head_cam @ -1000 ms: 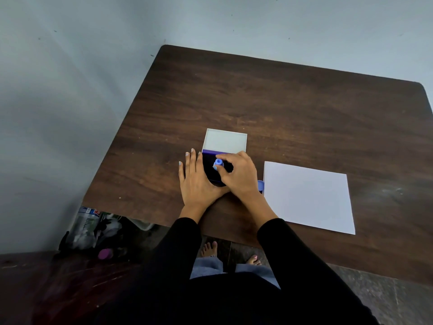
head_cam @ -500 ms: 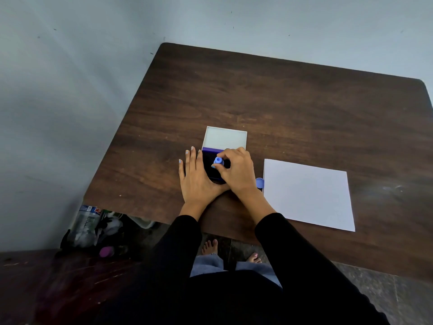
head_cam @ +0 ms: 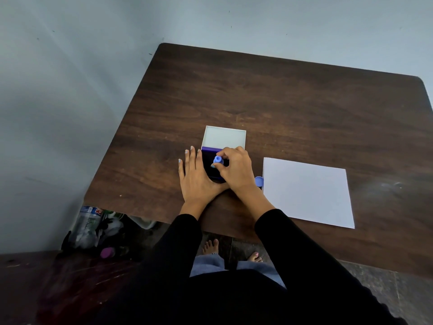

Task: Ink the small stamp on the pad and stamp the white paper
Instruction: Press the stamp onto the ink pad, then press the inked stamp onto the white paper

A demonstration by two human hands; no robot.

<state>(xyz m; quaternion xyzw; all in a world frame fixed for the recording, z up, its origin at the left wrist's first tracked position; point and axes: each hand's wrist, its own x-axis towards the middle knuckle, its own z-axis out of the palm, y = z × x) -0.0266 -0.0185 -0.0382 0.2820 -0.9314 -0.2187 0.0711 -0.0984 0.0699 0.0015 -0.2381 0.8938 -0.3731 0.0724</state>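
The ink pad (head_cam: 208,160) lies open on the brown table (head_cam: 281,102), its dark purple inked face toward me and its pale lid (head_cam: 225,137) folded back behind it. My right hand (head_cam: 236,171) pinches the small blue stamp (head_cam: 218,159) from above and holds it down on the pad. My left hand (head_cam: 195,179) lies flat with fingers spread, along the pad's left side and touching it. The white paper (head_cam: 307,191) lies to the right of my right hand, blank as far as I can see.
A second small blue piece (head_cam: 259,181) peeks out between my right wrist and the paper's left edge. Under the table's left corner stand a plastic bottle (head_cam: 87,221) and other clutter. The wall runs close along the table's left and far sides.
My right hand and the stamp shifted slightly on the pad. My left hand has stayed flat beside the pad. The paper has not moved.
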